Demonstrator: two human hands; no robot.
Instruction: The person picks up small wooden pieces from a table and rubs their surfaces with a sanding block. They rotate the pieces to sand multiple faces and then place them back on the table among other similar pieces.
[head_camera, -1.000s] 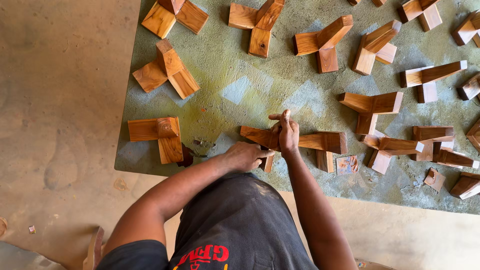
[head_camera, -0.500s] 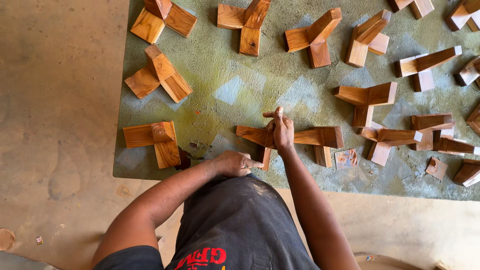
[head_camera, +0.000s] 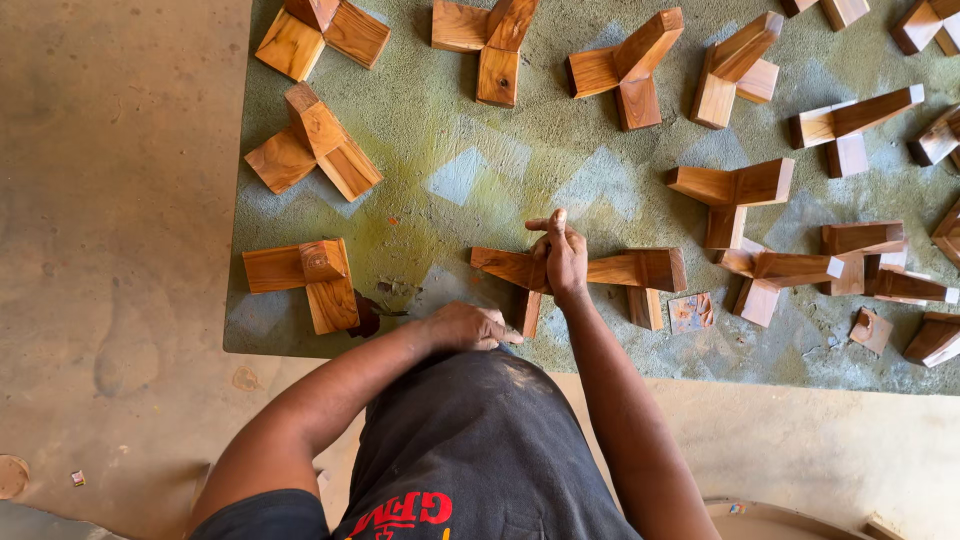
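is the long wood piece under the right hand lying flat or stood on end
Lying flat. The long wood piece stretches sideways along the green table, with the right hand pressed on its middle.

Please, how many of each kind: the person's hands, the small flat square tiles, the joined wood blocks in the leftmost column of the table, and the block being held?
Hands: 2 (left hand, right hand)
Small flat square tiles: 2
Joined wood blocks, leftmost column: 3
Held wood block: 1
Total: 8
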